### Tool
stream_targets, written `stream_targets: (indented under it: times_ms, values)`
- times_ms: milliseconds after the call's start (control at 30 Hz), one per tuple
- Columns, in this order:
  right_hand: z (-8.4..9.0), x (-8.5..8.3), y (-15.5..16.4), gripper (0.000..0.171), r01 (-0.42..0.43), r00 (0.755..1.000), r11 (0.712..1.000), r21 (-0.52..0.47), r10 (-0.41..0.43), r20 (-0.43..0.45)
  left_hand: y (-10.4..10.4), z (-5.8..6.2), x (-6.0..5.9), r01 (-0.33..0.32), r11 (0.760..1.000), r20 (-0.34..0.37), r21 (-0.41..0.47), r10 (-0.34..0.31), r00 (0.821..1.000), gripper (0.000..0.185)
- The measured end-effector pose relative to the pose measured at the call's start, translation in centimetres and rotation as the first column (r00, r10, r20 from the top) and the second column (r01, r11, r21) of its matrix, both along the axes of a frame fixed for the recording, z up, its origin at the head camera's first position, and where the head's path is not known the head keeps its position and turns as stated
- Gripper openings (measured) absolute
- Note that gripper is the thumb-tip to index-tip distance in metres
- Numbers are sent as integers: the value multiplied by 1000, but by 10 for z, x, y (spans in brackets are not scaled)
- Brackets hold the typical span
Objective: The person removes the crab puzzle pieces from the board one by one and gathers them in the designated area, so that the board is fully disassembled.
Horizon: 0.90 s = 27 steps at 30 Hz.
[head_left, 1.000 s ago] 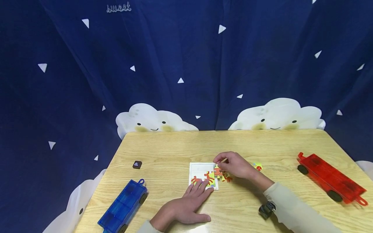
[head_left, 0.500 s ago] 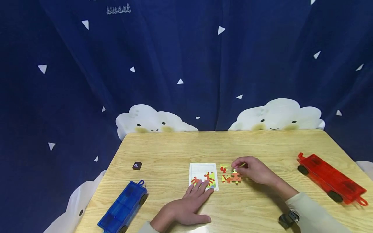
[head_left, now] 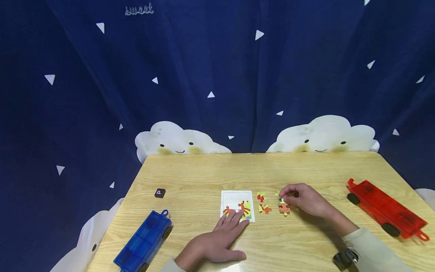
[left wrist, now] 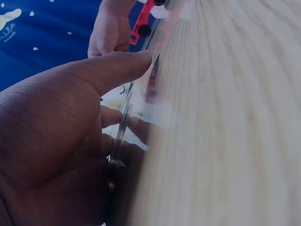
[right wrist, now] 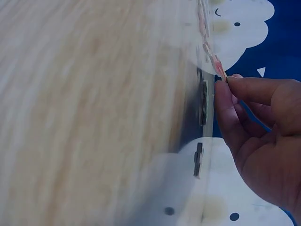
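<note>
My left hand (head_left: 219,241) lies with straight fingers over the lower edge of a small white puzzle tray (head_left: 234,194). Pieces with a red and yellow picture fill the tray's lower part, partly under those fingertips. To the tray's right, my right hand (head_left: 307,201) pinches an orange-red puzzle piece (head_left: 284,207) between thumb and fingertips. The right wrist view shows this piece (right wrist: 218,67) edge-on, tilted above the table. Two loose puzzle pieces, an upper one (head_left: 261,197) and a lower one (head_left: 265,209), lie between tray and right hand. Another yellow piece (head_left: 276,193) is mostly hidden behind the right fingers.
A blue toy wagon (head_left: 144,240) stands at the front left, below a small dark block (head_left: 160,193) marked P. On the right is a red toy wagon (head_left: 387,207). Behind the wooden table (head_left: 197,170) hangs a dark blue curtain (head_left: 190,56).
My right hand has moved right, away from the tray, carrying the orange-red puzzle piece and uncovering the loose pieces beside the tray. The left hand has stayed in place.
</note>
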State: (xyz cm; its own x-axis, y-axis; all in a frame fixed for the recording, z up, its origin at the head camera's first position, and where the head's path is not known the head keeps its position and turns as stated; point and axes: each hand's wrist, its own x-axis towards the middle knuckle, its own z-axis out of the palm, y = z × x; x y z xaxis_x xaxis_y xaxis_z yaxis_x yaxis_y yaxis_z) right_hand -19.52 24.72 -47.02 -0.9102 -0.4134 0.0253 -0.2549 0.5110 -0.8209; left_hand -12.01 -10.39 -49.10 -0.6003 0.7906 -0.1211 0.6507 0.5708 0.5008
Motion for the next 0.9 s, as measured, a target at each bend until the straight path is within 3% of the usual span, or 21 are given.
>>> stream_targets:
  times_ms: [300,600,900]
  values:
    - [-6,1,5,10,8,1000,1000,-2,-8,-7,0,1,0,4,1000,10,7,-4,1000,88]
    - [-7,1,3,9,54,998,997,61,-52,-33,-1,2,1,5,1000,-4,7,-5,1000,87]
    - [-8,0,3,8,32,997,998,56,-29,-66,-1,2,1,4,1000,0,4,-4,1000,87]
